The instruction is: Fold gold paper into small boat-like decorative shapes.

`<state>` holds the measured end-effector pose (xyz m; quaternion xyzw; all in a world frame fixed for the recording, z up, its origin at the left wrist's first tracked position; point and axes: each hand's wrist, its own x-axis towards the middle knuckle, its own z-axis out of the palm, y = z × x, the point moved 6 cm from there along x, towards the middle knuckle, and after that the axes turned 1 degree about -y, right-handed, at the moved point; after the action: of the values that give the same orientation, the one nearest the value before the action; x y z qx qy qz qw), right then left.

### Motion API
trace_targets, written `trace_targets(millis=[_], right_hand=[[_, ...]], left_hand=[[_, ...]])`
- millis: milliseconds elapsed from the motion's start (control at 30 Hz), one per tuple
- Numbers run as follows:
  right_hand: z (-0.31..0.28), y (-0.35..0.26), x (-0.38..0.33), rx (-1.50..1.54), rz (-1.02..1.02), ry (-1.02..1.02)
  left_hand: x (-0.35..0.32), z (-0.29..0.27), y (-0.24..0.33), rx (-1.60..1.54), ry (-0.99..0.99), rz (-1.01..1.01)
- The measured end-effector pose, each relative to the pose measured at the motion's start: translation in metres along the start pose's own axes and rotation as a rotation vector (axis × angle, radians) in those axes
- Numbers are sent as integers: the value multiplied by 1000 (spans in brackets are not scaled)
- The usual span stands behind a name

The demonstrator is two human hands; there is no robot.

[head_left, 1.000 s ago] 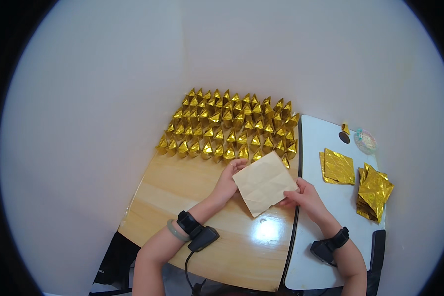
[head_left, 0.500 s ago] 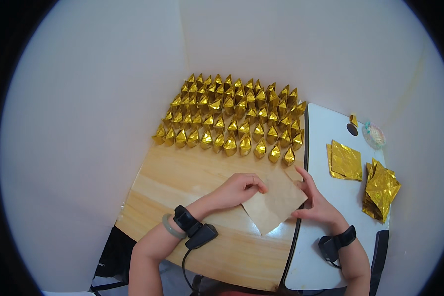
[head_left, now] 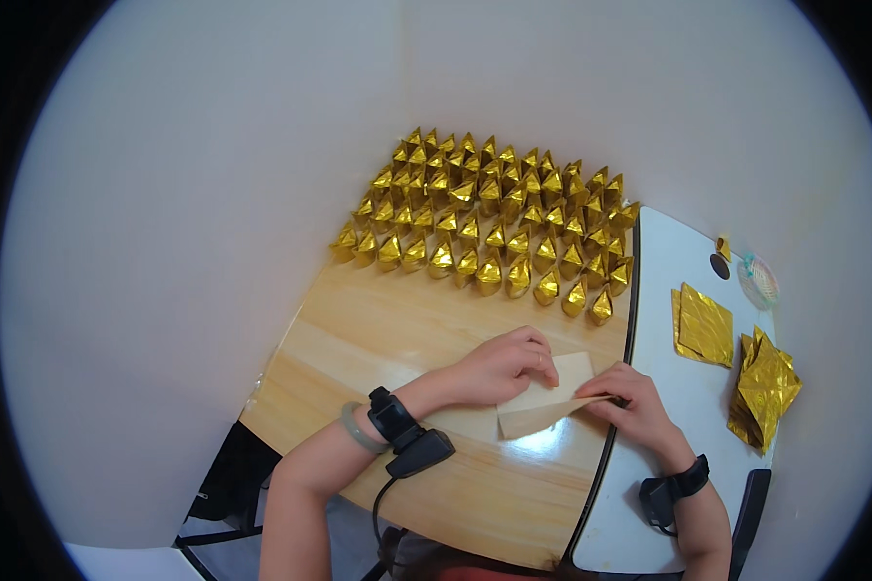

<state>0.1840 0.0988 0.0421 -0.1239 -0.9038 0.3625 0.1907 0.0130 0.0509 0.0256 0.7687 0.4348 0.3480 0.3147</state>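
Observation:
On the wooden table in front of me lies a square of tan paper (head_left: 547, 411), its near edge lifted and bending into a fold. The right corner is pinched between the thumb and fingers of my right hand (head_left: 634, 405). My left hand (head_left: 516, 366) is closed, its curled fingertips pressed down on the paper's upper part. Part of the sheet is hidden under that hand. Beyond both hands, several rows of folded gold foil paper ingots (head_left: 489, 276) stand upright close together.
To the right, a white table (head_left: 664, 445) adjoins the wooden table (head_left: 358, 334). It carries a flat stack of gold foil paper (head_left: 704, 324), a heap of folded gold foil pieces (head_left: 765, 387) and a clear round dish (head_left: 759, 281). Walls rise behind and at both sides.
The tan paper lay mostly flat with a corner toward me; now its near part is lifted and folding. My right hand has closed on its right corner. The view has shifted slightly.

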Motion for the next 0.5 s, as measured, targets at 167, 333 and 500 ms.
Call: trace_targets(millis=[167,333,500], right_hand=[[2,22,-10,54,283,185],[-1,17,-5,-206,451,141],[2,16,2,-335,413,196]], left_hand=[[-1,-3,-16,-41,73,-110],[-4,-8,-3,-216,41,-497],[0,0,4,208,19,-170]])
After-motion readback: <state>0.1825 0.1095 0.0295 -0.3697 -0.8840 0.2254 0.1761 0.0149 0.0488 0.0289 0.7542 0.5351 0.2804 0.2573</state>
